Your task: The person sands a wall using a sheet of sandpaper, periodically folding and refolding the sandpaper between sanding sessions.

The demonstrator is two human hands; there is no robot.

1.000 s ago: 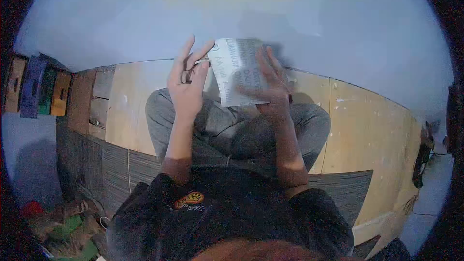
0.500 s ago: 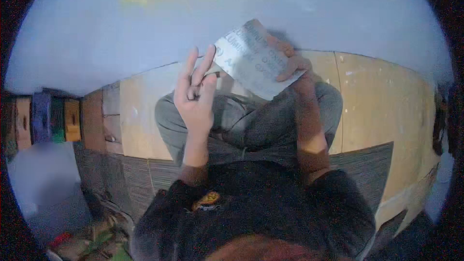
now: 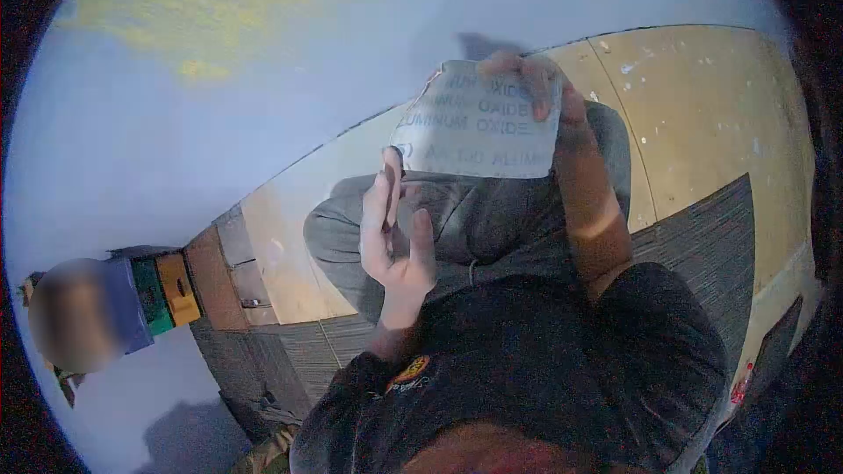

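Observation:
A sheet of sandpaper (image 3: 474, 136) hangs in front of my crossed legs, its printed back facing me with lettering that reads "ALUMINUM OXIDE". My right hand (image 3: 527, 83) grips its upper right part, with fingers folded over the face of the sheet. At its lower left edge is my left hand (image 3: 399, 250), open, fingers stretched upward and thumb held apart. The left fingertips are right at the sheet's edge.
A pale wall (image 3: 290, 114) with a yellow patch (image 3: 202, 26) rises in front of me. I sit on light wooden boards (image 3: 694, 114) with dark striped matting (image 3: 702, 219). Coloured boxes (image 3: 167, 290) stand at left, beside a blurred-out area. A red bottle (image 3: 744, 384) shows at lower right.
The view has tilted and shifted. The sandpaper has turned so its print runs nearly level. My left hand has moved down, its fingers closer together at the sheet's edge.

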